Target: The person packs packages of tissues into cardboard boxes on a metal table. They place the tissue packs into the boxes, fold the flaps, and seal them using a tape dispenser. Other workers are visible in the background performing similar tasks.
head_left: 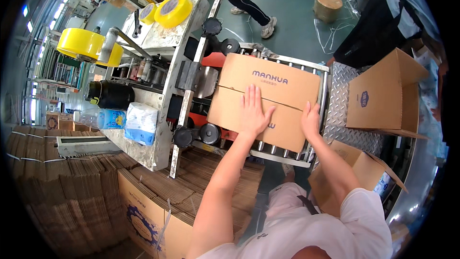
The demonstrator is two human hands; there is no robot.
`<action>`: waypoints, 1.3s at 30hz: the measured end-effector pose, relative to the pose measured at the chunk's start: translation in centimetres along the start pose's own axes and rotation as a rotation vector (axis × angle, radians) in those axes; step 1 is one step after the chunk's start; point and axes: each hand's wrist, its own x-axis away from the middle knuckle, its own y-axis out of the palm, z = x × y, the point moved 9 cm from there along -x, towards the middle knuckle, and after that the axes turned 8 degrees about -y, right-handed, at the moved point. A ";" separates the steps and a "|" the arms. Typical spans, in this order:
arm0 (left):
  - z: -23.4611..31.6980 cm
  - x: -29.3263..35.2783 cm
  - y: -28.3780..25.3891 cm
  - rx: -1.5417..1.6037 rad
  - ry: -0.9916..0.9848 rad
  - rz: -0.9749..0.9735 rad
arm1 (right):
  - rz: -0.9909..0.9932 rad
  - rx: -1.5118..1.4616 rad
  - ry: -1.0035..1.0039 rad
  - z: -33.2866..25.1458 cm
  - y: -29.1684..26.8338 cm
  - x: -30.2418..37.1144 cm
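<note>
A brown cardboard box (235,72) with its top flaps folded down lies on a short roller conveyor (306,159). A thin seam runs across the top between the flaps. My left hand (254,114) rests flat on the near flap, fingers spread across the seam and thumb out to the right. At the box's right end, my right hand (310,121) presses against the edge, its fingers extended. The box's left end sits by the rollers and black knobs of a carton-taping machine (194,74).
Yellow tape rolls (174,10), a black flask (111,94), a water bottle (108,118) and a tissue pack (140,124) sit on the machine. An open carton (378,97) stands right on a metal plate (335,108). Flattened cardboard (72,182) is stacked left. Another person (244,0) stands beyond.
</note>
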 end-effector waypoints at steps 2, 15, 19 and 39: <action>-2.0 -0.1 -0.6 -0.007 -0.013 -0.026 | -0.001 -0.020 0.029 -1.6 2.0 -0.6; 21.2 10.9 -6.1 0.563 0.517 -0.563 | -0.270 -0.157 -0.823 -14.3 -20.9 7.0; 30.3 29.9 -1.7 0.786 0.882 -1.201 | 0.463 0.340 -0.163 -1.4 -46.4 13.5; 30.2 26.4 13.0 0.678 0.118 -1.052 | 0.160 1.010 -0.346 6.2 -48.8 17.0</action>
